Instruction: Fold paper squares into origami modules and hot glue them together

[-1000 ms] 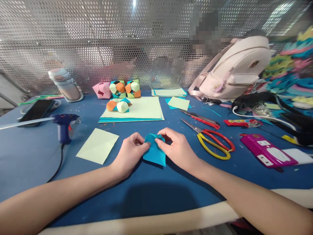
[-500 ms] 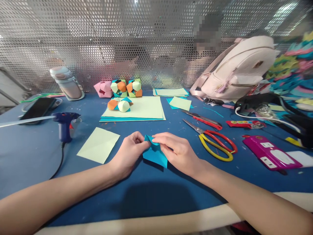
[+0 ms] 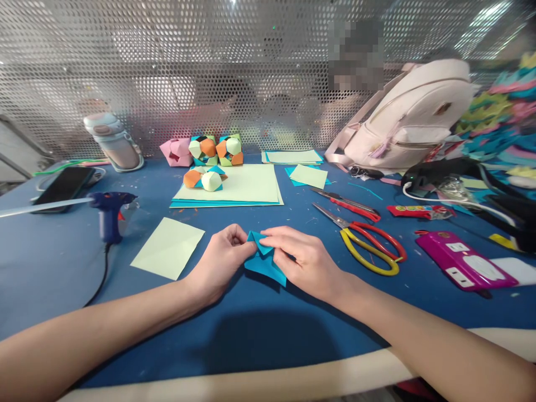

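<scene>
Blue tabletop [image 3: 259, 352] in front of a perforated metal screen [image 3: 226, 72], with a small blue paper [image 3: 264, 271] near the middle, held from 2 sides. Pinched at its upper left by the left hand [image 3: 220, 259], with the thumb on top; gripped at its right by the right hand [image 3: 309, 257], with fingertips [image 3: 270, 240] at a turned-down flap [image 3: 259, 244]. Probably almost weightless, thin and pliant, quick to take a crease, easy to crumple or tear if pulled; likely not slippery. Best taken lightly by the edges and along folded layers. Left of the left hand, a pale green square [image 3: 167, 248]; beyond the right hand, scissors [image 3: 348, 239].
</scene>
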The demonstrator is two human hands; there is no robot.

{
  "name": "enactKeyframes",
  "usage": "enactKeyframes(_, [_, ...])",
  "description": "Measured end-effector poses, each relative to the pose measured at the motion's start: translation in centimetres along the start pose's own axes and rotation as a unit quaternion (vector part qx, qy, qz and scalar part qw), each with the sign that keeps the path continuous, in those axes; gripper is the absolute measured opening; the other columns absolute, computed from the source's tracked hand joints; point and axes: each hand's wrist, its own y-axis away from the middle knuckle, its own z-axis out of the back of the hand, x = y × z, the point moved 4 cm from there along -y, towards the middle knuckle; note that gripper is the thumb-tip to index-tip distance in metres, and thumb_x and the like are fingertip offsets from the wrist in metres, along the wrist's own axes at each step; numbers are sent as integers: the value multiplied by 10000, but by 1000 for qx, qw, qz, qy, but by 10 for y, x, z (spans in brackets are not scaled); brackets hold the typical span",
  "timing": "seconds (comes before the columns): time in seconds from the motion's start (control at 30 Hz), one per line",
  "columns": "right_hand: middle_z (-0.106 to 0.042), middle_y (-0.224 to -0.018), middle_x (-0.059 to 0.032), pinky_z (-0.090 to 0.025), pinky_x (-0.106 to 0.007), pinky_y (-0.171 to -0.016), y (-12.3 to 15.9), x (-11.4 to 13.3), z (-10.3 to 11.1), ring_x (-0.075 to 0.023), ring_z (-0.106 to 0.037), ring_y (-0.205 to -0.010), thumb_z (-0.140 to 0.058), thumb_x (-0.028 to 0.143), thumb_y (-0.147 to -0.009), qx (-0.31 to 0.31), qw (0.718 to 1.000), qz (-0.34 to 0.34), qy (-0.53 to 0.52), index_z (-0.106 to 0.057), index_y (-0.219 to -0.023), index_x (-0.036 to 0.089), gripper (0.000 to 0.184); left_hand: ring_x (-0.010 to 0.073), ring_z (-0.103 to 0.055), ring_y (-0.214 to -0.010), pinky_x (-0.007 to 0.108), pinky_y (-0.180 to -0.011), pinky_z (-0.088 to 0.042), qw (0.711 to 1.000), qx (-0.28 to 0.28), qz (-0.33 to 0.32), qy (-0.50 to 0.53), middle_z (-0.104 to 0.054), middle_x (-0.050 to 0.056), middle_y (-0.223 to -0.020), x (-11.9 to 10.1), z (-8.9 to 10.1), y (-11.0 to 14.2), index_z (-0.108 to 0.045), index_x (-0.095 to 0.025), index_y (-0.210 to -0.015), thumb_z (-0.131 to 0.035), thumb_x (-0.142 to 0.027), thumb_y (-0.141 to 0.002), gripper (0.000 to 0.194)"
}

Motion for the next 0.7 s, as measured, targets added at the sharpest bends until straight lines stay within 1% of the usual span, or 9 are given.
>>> enactKeyframes(0.1, [-678, -1010, -151, -541, -284, -823, -1, 3, 1, -172, -654, -932, -487, 111, -838, 6, 1000, -8, -8, -665, -960, 105, 216, 61, -354, -506, 197, -463, -261, 1000, 1, -9, -9, -410, -78, -534, 0, 0, -1, -425, -181, -625, -603, -169, -636, 179])
enactKeyframes(0.2, [-683, -968, -131, -536, -279, -816, -2, 4, 1, -166, -654, -907, -522, 165, -857, 6, 999, -33, -17, -664, -915, 123, 159, 59, -350, -509, 193, -464, -260, 1000, -3, -17, -23, -410, -78, -542, 0, 0, -1, -427, -181, -631, -616, -177, -643, 190])
enactKeyframes(0.3, [-676, -940, -110, -525, -274, -810, -2, 3, -1, -159, -649, -890, -533, 142, -850, -1, 999, -46, -17, -645, -892, 146, 120, 57, -339, -506, 188, -459, -258, 999, -6, -27, -32, -402, -80, -539, 0, 0, 0, -421, -182, -622, -624, -182, -650, 205])
enactKeyframes(0.43, [-655, -916, -79, -513, -263, -783, -2, 1, -4, -152, -635, -867, -525, 104, -830, -4, 998, -53, -18, -600, -894, 178, 123, 54, -336, -500, 181, -453, -255, 998, -5, -39, -39, -397, -84, -532, 0, 0, 1, -421, -184, -624, -619, -178, -656, 201])
enactKeyframes(0.57, [-637, -858, -52, -501, -242, -742, -3, -1, -5, -144, -623, -810, -535, 79, -809, 3, 996, -88, -9, -573, -894, 175, 133, 55, -341, -504, 174, -453, -254, 997, -12, -51, -64, -400, -85, -522, -3, 0, 2, -423, -186, -619, -611, -179, -661, 192])
enactKeyframes(0.7, [-642, -877, -34, -498, -237, -763, -2, -2, -4, -139, -620, -819, -553, 81, -800, 5, 992, -128, -22, -569, -924, 178, 158, 61, -353, -518, 176, -464, -270, 993, -11, -68, -97, -405, -81, -530, -6, -2, 3, -428, -188, -615, -604, -190, -664, 182])
